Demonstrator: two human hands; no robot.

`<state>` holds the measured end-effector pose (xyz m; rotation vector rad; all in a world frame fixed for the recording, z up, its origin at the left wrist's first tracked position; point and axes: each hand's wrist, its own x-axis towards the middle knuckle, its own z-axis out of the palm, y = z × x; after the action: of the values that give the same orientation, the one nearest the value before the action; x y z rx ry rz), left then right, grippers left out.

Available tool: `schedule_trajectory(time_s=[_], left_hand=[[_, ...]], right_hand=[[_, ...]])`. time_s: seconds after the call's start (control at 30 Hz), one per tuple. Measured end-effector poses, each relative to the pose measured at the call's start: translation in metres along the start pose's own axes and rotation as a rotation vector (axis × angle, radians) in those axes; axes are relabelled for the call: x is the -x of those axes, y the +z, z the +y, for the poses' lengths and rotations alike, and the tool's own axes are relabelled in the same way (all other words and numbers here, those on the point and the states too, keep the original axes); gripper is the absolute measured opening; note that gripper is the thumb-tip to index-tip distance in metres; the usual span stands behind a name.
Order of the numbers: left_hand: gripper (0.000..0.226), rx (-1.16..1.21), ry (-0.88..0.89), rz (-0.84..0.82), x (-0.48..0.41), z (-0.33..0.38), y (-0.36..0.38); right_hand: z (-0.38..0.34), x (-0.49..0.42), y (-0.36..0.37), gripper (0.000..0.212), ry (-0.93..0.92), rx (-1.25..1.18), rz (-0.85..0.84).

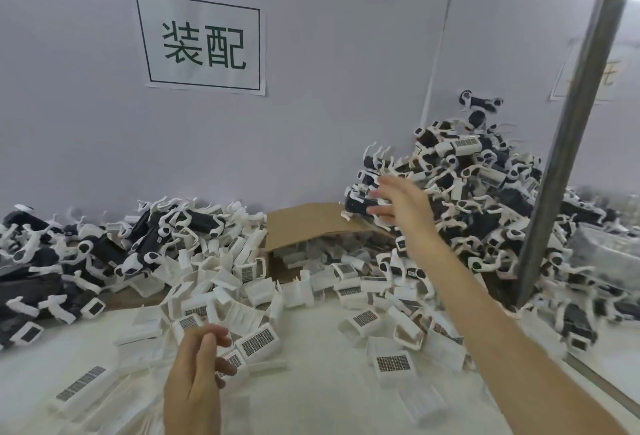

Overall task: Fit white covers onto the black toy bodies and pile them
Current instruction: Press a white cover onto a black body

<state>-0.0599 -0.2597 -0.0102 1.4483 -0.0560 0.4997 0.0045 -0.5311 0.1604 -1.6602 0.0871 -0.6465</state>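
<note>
At the far left, against the wall, lies a low heap of black plastic toy bodies with white legs (pixel 86 254). Above it, on the pale wall, hangs a white paper sign with two dark characters in a frame (pixel 202 41).

Near to me, the left hand (pixel 197 375) hovers over the white table top (pixel 311 407). Its fingers are loosely bent and half open, and I see nothing gripped in it. The fingertips are just above one small white cover with a dark grid label (pixel 258 344); if they touch it, I cannot tell, because the picture is blurred there. Many loose white plastic covers (pixel 242 282) are spread from here to the wall.

In the middle, far, a brown cardboard box (pixel 304 223) lies on its side with its opening toward us.

To the right, the right hand (pixel 394 202) reaches far, with the fingers straight and spread and holding nothing. Just beside its fingertips is one black toy body with a white cover on it (pixel 358 204), at the left edge of the tall pile of finished toys (pixel 485 192). A grey metal pole (pixel 568 123) stands in front of this pile.
</note>
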Motion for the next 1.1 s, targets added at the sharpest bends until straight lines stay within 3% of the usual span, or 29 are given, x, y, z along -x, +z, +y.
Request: schedule_trajectory(time_s=[0.13,0.3,0.43,0.53,0.63,0.77,0.9,1.1], left_hand=[[0.027,-0.063,-0.034,0.011,0.003,0.000,0.002],[0.026,-0.110,-0.101,0.012,0.001,0.002,0.002],[0.017,-0.196,-0.126,-0.034,0.002,0.002,-0.003],[0.018,-0.371,-0.077,-0.103,0.002,0.000,-0.005],[0.038,-0.632,0.035,-0.179,0.003,-0.003,-0.007],[0.053,-1.040,0.050,-0.337,0.005,-0.011,-0.009],[0.032,-1.024,0.111,-0.418,0.005,-0.013,-0.010],[0.030,-0.979,0.205,-0.497,0.004,-0.017,-0.009]], right_hand=[[0.089,0.084,0.035,0.029,-0.055,0.347,-0.140],[0.150,0.119,0.055,0.047,-0.004,0.712,-0.304],[0.161,0.124,0.056,0.029,-0.115,0.896,-0.414],[0.157,0.124,0.056,0.025,-0.128,0.810,-0.427],[0.155,0.124,0.055,0.034,-0.175,0.669,-0.371],[0.154,0.124,0.055,0.047,-0.170,0.713,-0.389],[0.151,0.133,0.062,0.069,-0.195,0.649,-0.499],[0.150,0.144,0.075,0.070,-0.228,0.576,-0.633]])
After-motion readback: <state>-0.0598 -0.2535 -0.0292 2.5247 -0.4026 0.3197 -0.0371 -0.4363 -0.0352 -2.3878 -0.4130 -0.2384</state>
